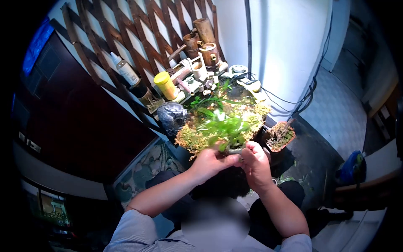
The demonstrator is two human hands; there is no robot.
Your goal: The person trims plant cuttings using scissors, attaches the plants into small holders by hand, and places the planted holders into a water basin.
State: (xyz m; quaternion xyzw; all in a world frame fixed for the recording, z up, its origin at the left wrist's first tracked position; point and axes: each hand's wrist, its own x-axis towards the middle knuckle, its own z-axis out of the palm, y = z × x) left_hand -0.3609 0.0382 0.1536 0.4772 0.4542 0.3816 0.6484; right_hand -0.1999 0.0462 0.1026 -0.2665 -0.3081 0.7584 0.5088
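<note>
A leafy green plant (228, 128), blurred at its leaves, stands up from between my two hands in front of a mossy planter (191, 136). My left hand (212, 161) is closed at the left of the plant's base, its thumb pointing to the right. Opposite it, my right hand (255, 164) pinches with thumb and forefinger near a pale, greyish piece (235, 150) under the leaves. My fingers cover much of this base, so I cannot tell whether it is a small pot or a stem.
A grey rock-like ornament (171, 115) sits left of the moss. Behind stand a yellow-lidded jar (166, 86), a spray bottle (126, 71) and bamboo tubes (208, 54) against a wooden lattice (105, 33). A small mossy pot (280, 136) is at the right; cables run along the wall.
</note>
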